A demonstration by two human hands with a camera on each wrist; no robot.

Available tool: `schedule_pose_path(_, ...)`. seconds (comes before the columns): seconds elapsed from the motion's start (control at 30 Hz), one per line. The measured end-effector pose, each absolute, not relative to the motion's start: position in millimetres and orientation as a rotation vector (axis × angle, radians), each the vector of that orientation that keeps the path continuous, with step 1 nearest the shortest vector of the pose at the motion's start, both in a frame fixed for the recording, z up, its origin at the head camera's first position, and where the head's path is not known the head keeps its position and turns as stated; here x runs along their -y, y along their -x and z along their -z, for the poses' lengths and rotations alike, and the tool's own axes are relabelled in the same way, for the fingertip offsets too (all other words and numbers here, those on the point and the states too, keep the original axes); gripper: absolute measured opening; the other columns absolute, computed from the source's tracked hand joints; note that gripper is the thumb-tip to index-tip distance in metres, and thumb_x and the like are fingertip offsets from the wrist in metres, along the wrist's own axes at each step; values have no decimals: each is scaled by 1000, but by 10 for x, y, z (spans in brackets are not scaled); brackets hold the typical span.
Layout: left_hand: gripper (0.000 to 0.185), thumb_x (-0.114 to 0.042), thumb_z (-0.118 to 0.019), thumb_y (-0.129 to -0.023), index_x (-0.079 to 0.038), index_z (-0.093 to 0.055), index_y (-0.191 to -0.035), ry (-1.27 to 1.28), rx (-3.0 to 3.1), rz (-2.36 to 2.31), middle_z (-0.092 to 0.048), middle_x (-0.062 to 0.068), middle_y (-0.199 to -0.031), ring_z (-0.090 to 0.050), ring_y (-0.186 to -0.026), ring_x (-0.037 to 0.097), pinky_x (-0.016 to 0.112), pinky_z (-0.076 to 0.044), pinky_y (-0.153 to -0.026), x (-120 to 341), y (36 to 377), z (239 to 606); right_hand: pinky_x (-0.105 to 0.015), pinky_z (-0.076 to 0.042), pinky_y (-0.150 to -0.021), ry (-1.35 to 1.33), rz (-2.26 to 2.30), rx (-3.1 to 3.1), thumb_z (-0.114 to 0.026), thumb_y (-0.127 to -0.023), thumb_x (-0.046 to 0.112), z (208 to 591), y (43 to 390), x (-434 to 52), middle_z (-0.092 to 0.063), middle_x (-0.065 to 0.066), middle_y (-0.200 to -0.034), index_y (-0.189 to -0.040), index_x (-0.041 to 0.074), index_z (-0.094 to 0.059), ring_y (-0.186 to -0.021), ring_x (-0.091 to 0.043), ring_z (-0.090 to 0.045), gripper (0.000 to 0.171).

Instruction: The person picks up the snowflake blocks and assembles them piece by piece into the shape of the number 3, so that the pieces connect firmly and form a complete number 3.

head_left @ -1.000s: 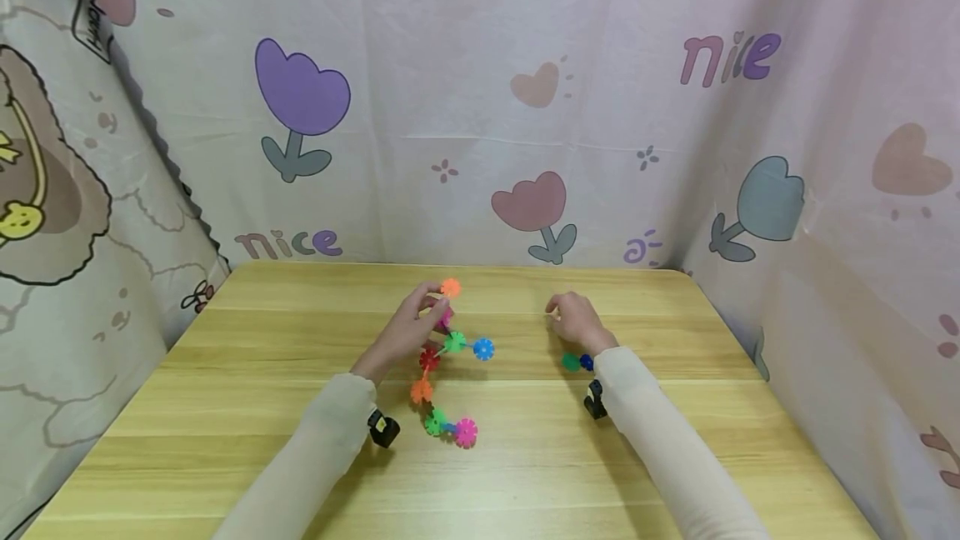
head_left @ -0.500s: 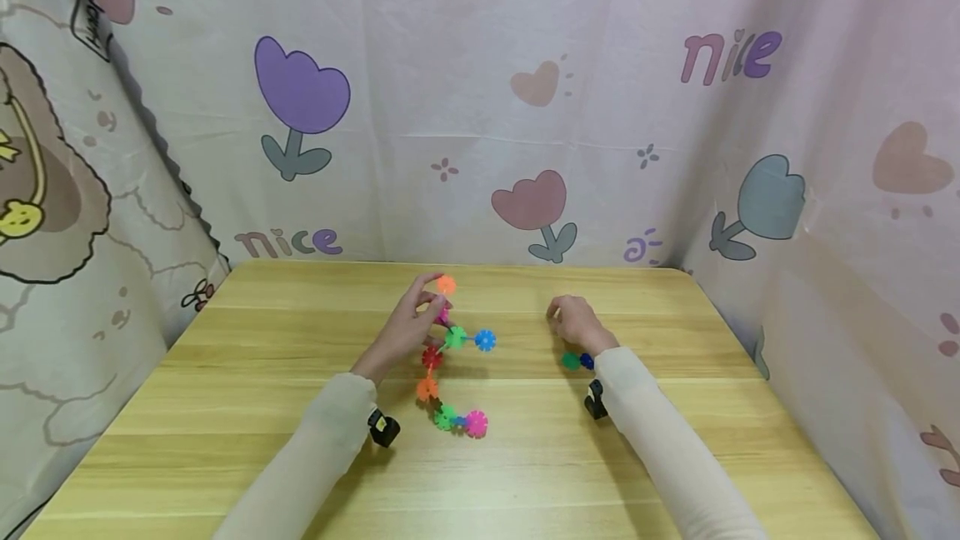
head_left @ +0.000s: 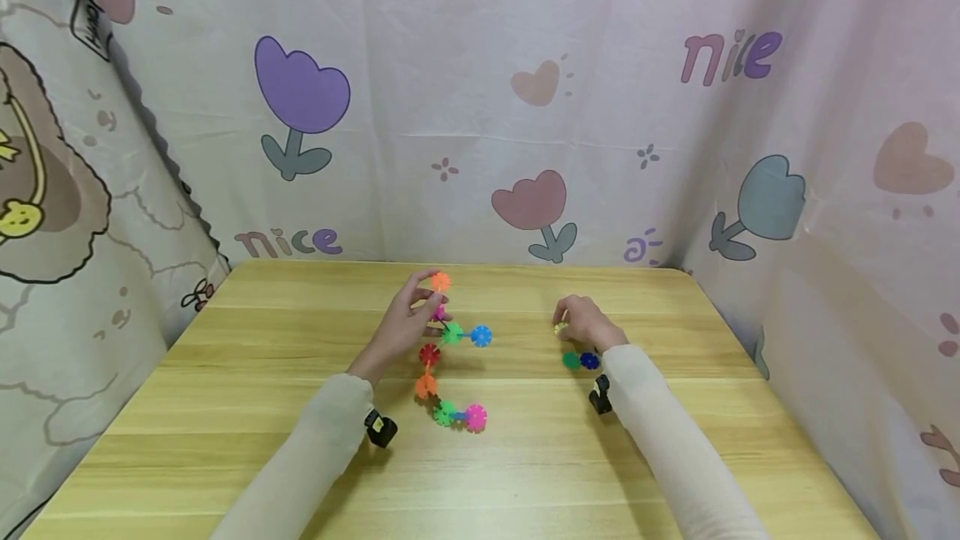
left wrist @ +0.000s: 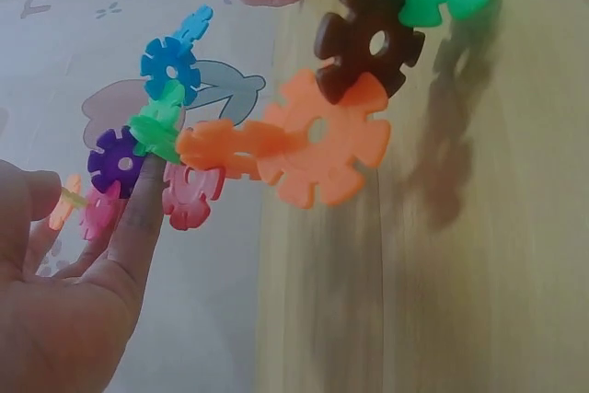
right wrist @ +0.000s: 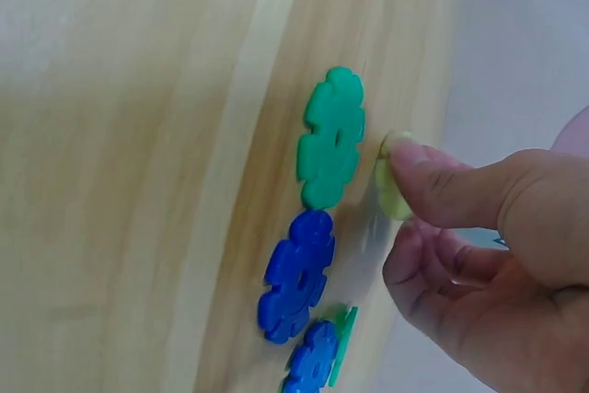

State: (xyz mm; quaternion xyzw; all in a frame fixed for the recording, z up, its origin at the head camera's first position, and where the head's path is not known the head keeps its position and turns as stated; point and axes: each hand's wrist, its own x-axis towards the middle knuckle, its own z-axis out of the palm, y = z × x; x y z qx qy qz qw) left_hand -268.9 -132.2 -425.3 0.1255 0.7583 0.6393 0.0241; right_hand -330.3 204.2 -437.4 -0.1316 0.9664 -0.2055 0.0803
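Left hand fingers pinching snowflake chain, right hand fingers pinching yellow piece

- Worktop: light wood or wood-look planks, visible grain, smooth, low satin sheen.
- Snowflake-disc chain: moulded plastic in bright colours, smooth, slightly glossy; orange disc looks faintly translucent at its edges.
- Loose green disc and blue disc: same plastic, smooth, soft sheen.
- Pale yellow disc in the right hand's grip: plastic, semi-translucent.
- Backdrop curtain: thin printed cloth, matt, creased.
- Sleeves: fine beige knit cloth, matt.
- Wrist camera mounts: black, hard, probably plastic.
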Motion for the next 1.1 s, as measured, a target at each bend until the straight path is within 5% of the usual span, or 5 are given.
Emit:
schedule_pose_path(0.17, 48, -27, -47, -111, -25, -35, -158, -395, -2334, -1988, -53, 28, -140, -68, -113, 48, 47, -64, -83, 1324, 2670, 4243, -29, -49, -69, 502, 722, -2920, -73, -93, 2, 4326, 3309, -1954, -68, -10, -84, -96, 0, -72, -75, -19, -59, 4)
schedule_pose_path(0.57, 46, -24, -47, -111, -25, -37, -156, -391, -2343, -1985, -50, 27, -139, -70, -111, 46, 52, -63, -85, 1306, 2682, 4254, -26, -55, -61, 703, 906, -2889, -70, -98, 7, 4066, 3300, -1582, -71, -11, -81, -97, 2, -72, -65, -14, -65, 6)
schedule_pose_path(0.93, 46, -24, -48, -111, -25, -39, -155, -395, -2354, -1972, -53, 26, -140, -73, -106, 40, 45, -65, -81, 1302, 2685, 4269, -26, -55, -64, 761, 1007, -2897, -65, -99, 3, 3964, 3284, -1345, -70, -13, -88, -107, 2, -73, -70, -15, -66, 11)
schedule_pose_path(1.1, 46, -24, -49, -111, -24, -39, -156, -401, -2355, -1976, -53, 27, -140, -73, -105, 39, 53, -63, -84, 1300, 2685, 4272, -32, -59, -73, 860, 1045, -2944, -67, -97, 1, 3884, 3265, -1224, -73, -13, -93, -105, 3, -75, -80, -22, -71, 11)
